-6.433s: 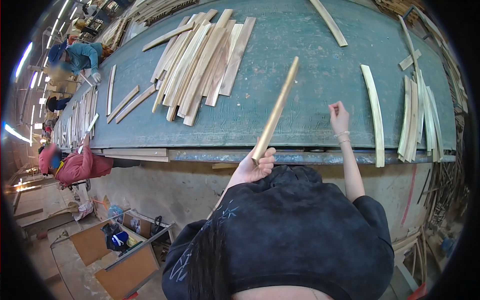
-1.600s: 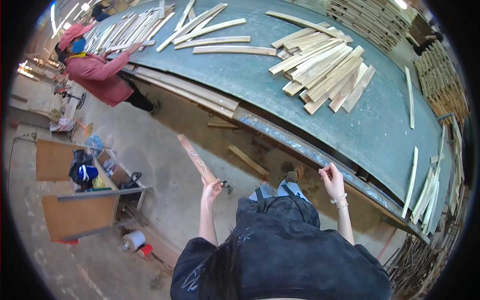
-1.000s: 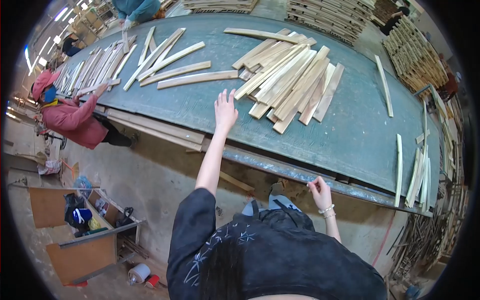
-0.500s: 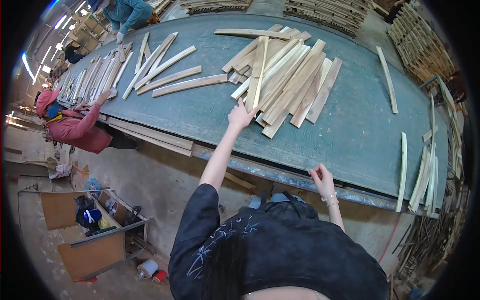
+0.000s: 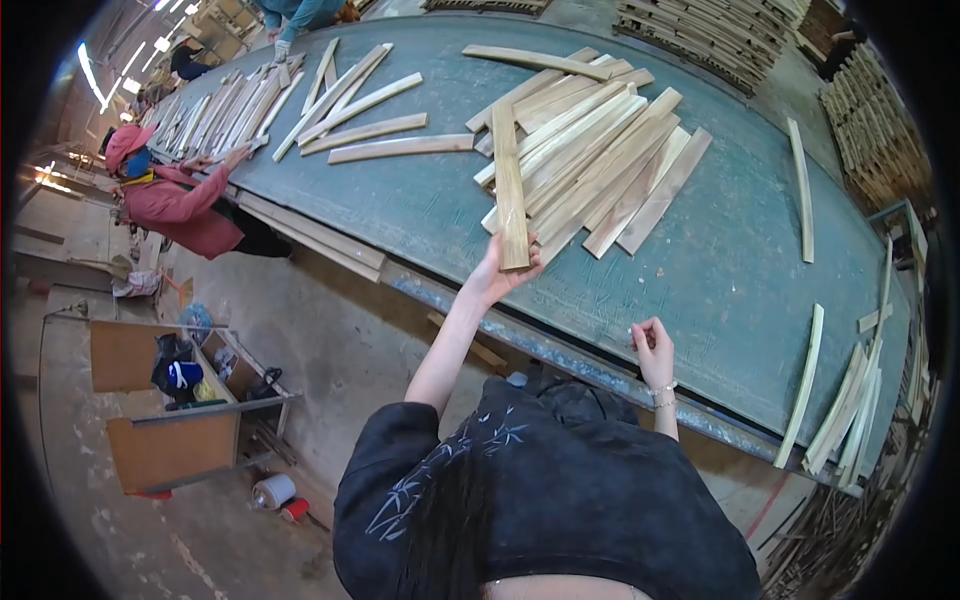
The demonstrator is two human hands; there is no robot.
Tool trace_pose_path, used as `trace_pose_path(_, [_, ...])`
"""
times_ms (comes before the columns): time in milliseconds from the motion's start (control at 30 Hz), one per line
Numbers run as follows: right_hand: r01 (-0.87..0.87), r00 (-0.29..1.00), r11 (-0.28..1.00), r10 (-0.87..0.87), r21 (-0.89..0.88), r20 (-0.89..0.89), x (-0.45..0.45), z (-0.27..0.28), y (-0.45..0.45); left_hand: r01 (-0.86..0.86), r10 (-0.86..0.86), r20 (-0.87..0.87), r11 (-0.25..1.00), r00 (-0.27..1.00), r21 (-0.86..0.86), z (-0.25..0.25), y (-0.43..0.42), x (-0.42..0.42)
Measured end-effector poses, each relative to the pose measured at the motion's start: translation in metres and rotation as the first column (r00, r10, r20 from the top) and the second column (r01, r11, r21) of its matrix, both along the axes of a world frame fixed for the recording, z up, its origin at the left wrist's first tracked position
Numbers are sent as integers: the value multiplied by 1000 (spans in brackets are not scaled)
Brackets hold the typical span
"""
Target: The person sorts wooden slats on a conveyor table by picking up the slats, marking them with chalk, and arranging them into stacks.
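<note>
My left hand (image 5: 507,272) is closed round the lower end of a wooden strip (image 5: 509,180). The strip points away from me and overlaps the left side of a large pile of wooden strips (image 5: 610,150) on the green table (image 5: 690,270). My right hand (image 5: 653,350) is over the table's near edge with its fingers pinched together. Whatever is between those fingertips, if anything, is too small to make out. Several loose strips (image 5: 400,145) lie left of the pile.
A co-worker in a red top (image 5: 190,205) stands at the table's left end; another in teal (image 5: 300,12) is across it. More strips (image 5: 850,410) lie at the right end. Stacked wood (image 5: 880,140) stands beyond. A wooden frame with bags (image 5: 185,400) is on the floor at left.
My left hand has lifted the strip's near end off the pile and drawn it towards me. The view has shifted slightly. My right hand keeps its pinched shape.
</note>
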State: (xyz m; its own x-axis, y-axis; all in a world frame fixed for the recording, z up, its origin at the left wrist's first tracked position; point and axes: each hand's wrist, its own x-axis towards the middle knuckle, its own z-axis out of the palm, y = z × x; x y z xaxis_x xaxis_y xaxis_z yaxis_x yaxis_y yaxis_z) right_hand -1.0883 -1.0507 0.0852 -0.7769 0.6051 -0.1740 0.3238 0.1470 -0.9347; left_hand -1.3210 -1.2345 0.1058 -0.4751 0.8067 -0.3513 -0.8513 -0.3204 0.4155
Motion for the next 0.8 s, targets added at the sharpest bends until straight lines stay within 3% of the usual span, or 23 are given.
trace_pose_path(33, [-9, 1000, 1000, 9, -4, 6, 0, 0, 1, 14, -15, -24, 999, 1000, -36, -29, 1, -3])
trace_pose_path(133, [-39, 999, 999, 39, -18, 1, -4, 5, 7, -14, 7, -45, 986, 999, -163, -23, 7, 13])
trace_pose_path(200, [-72, 997, 997, 72, 25, 0, -1, 11, 12, -90, 38, 255, 976, 966, 198, -20, 1, 24])
trace_pose_path(267, [-20, 1000, 1000, 21, 20, -13, 3, 14, 17, -58, -8, 294, 974, 956, 217, -19, 5, 42])
trace_pose_path(333, [39, 999, 999, -39, 13, -24, 10, 12, 20, -2, -362, 434, 766, 825, 643, -22, 14, 59])
trace_pose_path(467, [174, 982, 984, -175, -26, -68, 21, 4, 25, 13, -653, 368, 501, 663, 865, -11, 41, 79])
trace_pose_path(733, [323, 942, 946, -325, -29, -85, 29, 7, 25, 281, -770, 243, 478, 590, 832, -30, 55, 101])
trace_pose_path(767, [348, 921, 919, -372, -186, -115, 27, 4, 25, 333, -765, 276, 534, 582, 778, -31, 55, 100])
trace_pose_path(800, [368, 892, 869, -431, -331, -139, 28, 8, 24, 353, -797, 271, 506, 540, 787, -11, 61, 101])
